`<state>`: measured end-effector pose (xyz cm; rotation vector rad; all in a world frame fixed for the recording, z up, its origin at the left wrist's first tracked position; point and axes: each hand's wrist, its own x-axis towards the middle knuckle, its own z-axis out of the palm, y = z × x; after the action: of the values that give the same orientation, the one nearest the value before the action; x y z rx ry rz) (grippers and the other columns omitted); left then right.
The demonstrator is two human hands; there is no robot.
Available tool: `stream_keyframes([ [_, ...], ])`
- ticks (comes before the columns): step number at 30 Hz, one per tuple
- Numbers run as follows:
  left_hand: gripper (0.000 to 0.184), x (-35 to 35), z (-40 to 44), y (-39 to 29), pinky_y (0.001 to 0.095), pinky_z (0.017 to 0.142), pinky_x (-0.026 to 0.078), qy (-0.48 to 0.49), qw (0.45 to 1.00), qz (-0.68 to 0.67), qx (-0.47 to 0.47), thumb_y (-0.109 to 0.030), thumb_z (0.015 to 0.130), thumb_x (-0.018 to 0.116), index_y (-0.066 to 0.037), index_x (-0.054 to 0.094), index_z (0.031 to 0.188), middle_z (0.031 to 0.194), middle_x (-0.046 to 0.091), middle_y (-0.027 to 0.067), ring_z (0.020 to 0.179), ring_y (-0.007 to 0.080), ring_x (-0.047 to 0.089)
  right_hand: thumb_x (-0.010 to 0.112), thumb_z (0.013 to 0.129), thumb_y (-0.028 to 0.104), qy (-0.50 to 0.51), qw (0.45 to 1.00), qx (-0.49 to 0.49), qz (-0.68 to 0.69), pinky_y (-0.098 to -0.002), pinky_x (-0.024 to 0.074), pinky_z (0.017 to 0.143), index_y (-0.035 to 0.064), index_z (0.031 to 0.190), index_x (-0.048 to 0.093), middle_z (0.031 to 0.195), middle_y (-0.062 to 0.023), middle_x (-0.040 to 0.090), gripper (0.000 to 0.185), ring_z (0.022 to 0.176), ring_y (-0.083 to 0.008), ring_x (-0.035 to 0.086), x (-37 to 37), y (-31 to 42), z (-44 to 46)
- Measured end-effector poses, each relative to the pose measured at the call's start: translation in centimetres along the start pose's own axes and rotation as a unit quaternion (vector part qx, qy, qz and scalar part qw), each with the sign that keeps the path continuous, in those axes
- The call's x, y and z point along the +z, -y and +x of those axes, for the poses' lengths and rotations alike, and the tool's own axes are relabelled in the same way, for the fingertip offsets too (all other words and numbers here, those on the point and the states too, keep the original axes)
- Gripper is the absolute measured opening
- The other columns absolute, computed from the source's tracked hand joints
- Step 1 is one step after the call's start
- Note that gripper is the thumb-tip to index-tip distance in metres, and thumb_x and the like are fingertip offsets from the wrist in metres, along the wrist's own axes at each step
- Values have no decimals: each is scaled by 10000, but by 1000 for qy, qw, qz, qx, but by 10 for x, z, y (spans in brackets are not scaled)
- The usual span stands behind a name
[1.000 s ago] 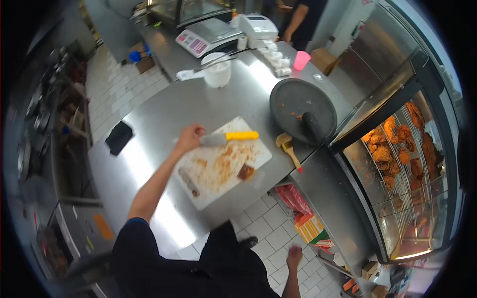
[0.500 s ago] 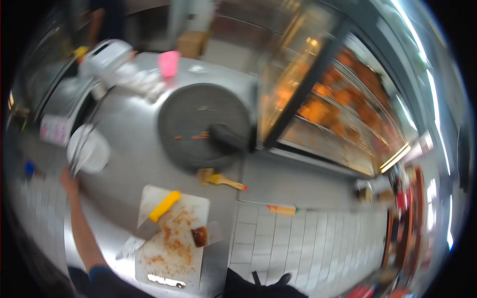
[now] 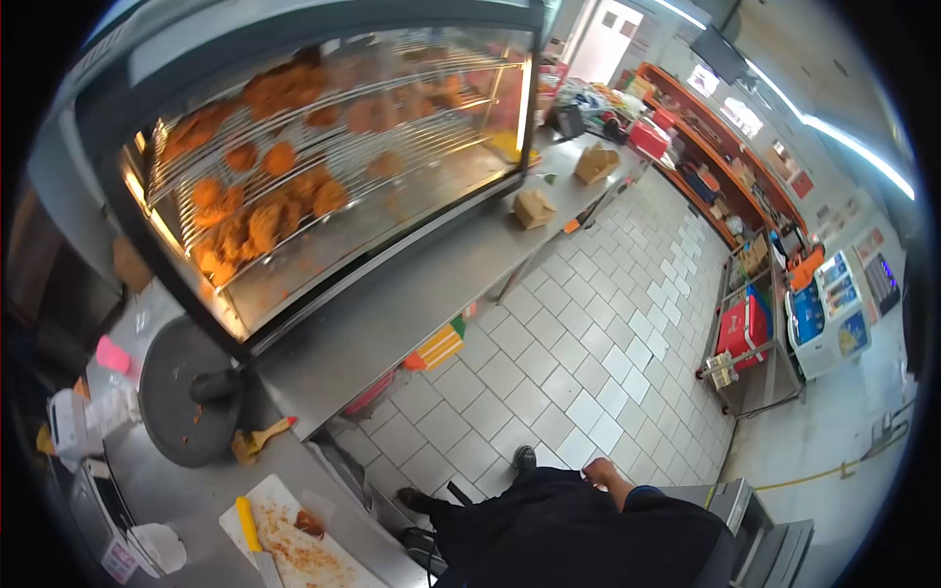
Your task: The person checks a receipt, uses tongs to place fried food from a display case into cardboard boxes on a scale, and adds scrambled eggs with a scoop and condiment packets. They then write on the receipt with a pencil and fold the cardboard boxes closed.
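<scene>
My right hand [image 3: 601, 474] is beside my dark apron, above the tiled floor. Its fingers look loosely curled in, and I see nothing in them. My left hand is out of view. At the lower left, a white cutting board [image 3: 279, 514] lies on the steel counter with brown crumbs spread over it. A knife with a yellow handle [image 3: 248, 525] rests on the board, beside a small brown piece of food [image 3: 311, 524]. Behind it are a yellow brush [image 3: 263, 437] and a large round dark pan [image 3: 176, 367] with a black object in it.
A glass warming cabinet [image 3: 377, 211] with fried food on its racks stands on the counter. Cardboard boxes [image 3: 534, 209] sit farther along. Tiled floor [image 3: 549, 333] runs ahead. At the right stands a metal cart [image 3: 774, 387] with a red box [image 3: 742, 325].
My view has swung to the right, away from the cutting board. My left hand, earlier near a white round container, has left view. My right hand has come into view.
</scene>
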<state>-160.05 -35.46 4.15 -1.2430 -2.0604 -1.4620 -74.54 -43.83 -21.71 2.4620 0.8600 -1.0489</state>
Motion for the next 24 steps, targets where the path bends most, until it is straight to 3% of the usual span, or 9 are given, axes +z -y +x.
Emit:
stream_keyframes([
  [3,586,131,-26,-128,332,1049,381,209,908,-359,59,-81,847,539,-44,465,1427,1454,478,126,1258,182,496,564,881,326,60,975,23,215,-329,598,592,102,853,774,786,-43,748,308,652,-180,716,8,-10,8],
  [4,614,167,-58,-195,337,861,507,261,898,-328,-134,-29,798,611,-26,468,1395,1351,531,107,1085,181,580,579,879,294,59,969,52,236,-338,604,587,97,872,772,794,-47,748,276,670,-176,719,16,-17,26],
  [5,644,224,-89,-258,302,895,500,264,893,-364,-26,9,806,592,-34,440,1430,1373,522,100,1157,168,548,618,855,290,55,960,50,271,-345,608,579,90,864,772,784,-59,745,252,661,-175,717,34,-33,58],
  [7,676,267,-136,-398,275,987,432,394,803,-431,-122,45,773,549,-53,461,1437,1453,473,81,1241,175,505,668,823,369,15,956,25,290,-338,606,652,82,904,775,813,-103,746,317,672,-196,721,21,-48,66],
  [9,421,330,-210,-463,266,798,517,616,592,-474,-211,-104,902,677,-25,587,1306,1102,667,66,944,136,632,636,837,337,-46,939,3,341,-334,599,637,58,958,758,847,-118,748,327,708,-198,728,5,-67,72],
  [11,361,355,-270,-526,262,732,530,684,624,-378,3,-72,893,682,-8,624,1244,1005,699,49,914,130,646,625,855,291,-37,888,59,455,-342,591,590,27,989,729,867,-115,745,314,715,-195,722,-1,-92,106],
  [15,415,376,-351,-616,272,693,539,708,590,-384,-62,25,838,698,-12,620,1244,1058,684,74,900,151,668,590,896,225,-29,813,50,579,-341,579,580,2,1084,655,957,-133,733,299,774,-209,707,-48,-129,163],
  [19,520,433,-380,-677,262,692,544,670,652,-354,22,113,764,709,-28,613,1254,1127,625,126,856,192,693,603,964,273,-40,799,-15,600,-336,574,615,6,1119,604,979,-128,721,309,783,-210,700,-185,-107,230],
  [24,207,560,-411,-739,261,592,471,650,688,-323,19,2,745,794,-4,694,926,803,663,75,677,104,612,614,965,297,-47,761,-97,640,-320,559,630,17,1126,596,986,-117,713,323,786,-187,687,-323,-87,341],
])
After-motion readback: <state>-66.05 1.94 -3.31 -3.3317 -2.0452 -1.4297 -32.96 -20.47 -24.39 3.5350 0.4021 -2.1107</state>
